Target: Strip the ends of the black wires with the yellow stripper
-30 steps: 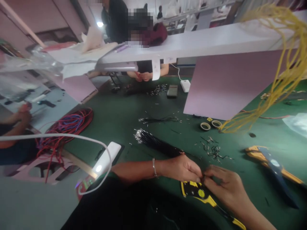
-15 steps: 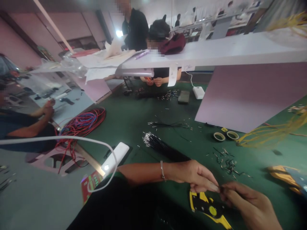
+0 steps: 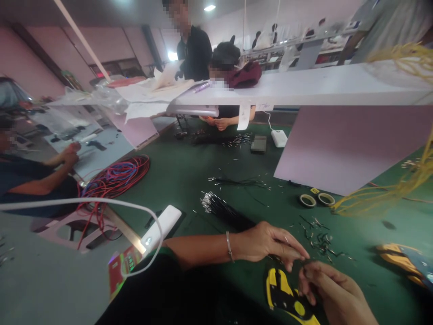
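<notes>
My left hand, a bracelet on its wrist, reaches right with thumb and fingers pinched together at their tips. My right hand meets it there, also pinched; whatever lies between the fingertips is too small and dark to make out. Just below both hands, a yellow and black hand tool rests on the green table, partly covered by my right hand. Behind my left hand lies a bundle of black wires with pale ends. Short dark wire scraps are scattered beyond my right hand.
Tape rolls, an orange and blue tool and yellow wires are on the right. A white power bank with a cable lies left, near coiled red and blue wires. A white shelf spans above; people work beyond and left.
Both hands have shifted slightly left, and my right hand's fingers have curled in nearer the left fingertips. The camera view has tilted a little.
</notes>
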Demonstrator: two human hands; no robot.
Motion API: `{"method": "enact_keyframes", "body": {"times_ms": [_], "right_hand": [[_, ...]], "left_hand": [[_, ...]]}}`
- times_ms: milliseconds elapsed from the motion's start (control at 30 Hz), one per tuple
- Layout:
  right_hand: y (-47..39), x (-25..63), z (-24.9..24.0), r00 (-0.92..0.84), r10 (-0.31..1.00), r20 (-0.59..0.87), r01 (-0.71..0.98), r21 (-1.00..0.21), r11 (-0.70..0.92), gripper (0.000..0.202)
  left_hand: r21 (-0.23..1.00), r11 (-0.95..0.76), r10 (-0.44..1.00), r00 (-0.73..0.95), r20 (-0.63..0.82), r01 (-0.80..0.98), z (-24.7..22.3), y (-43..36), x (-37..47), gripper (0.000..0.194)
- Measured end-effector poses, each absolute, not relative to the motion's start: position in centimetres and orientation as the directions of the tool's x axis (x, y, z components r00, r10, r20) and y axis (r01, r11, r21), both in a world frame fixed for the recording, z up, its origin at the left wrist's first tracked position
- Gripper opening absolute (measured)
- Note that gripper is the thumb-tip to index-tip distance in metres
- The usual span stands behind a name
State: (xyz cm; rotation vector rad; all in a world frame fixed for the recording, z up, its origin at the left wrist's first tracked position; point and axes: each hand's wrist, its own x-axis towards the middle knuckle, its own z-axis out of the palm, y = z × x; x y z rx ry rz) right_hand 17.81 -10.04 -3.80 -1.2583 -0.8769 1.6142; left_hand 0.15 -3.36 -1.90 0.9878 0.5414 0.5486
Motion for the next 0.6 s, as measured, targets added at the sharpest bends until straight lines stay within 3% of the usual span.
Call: {"method": "enact_keyframes", "body": {"times_ms": [133,267,400,467,600], "right_hand": [[-10.2,18.0,-3.7,-0.136,0.931,-0.340,-0.192,-0.912,-0.361,0.030],[-10.3,18.1,-3.6,-0.170,0.935,-0.312,-0.182,-0.922,-0.341,0.031],[-10.3,17.9,-3.8,-0.126,0.948,-0.292,-0.131,-0.942,-0.308,0.033],[-10.3,17.9,-3.7,-0.127,0.957,-0.260,-0.075,-0.960,-0.271,0.034],[-10.3,18.1,-3.4,-0.128,0.986,-0.104,0.196,-0.978,-0.078,0.028]], "left_hand": [[0.733,0.649,0.526,0.816,-0.239,-0.203,-1.9,-3.4,0.7,0.017],[0.658,0.712,0.509,0.826,-0.244,-0.244,-1.7,-3.5,1.0,0.014],[0.679,0.687,0.530,0.817,-0.225,-0.258,-2.2,-3.5,1.0,0.008],[0.705,0.658,0.542,0.817,-0.197,-0.266,-2.4,-3.4,0.8,0.013],[0.712,0.666,0.504,0.837,-0.213,-0.220,-2.7,-3.3,0.5,0.027]]}}
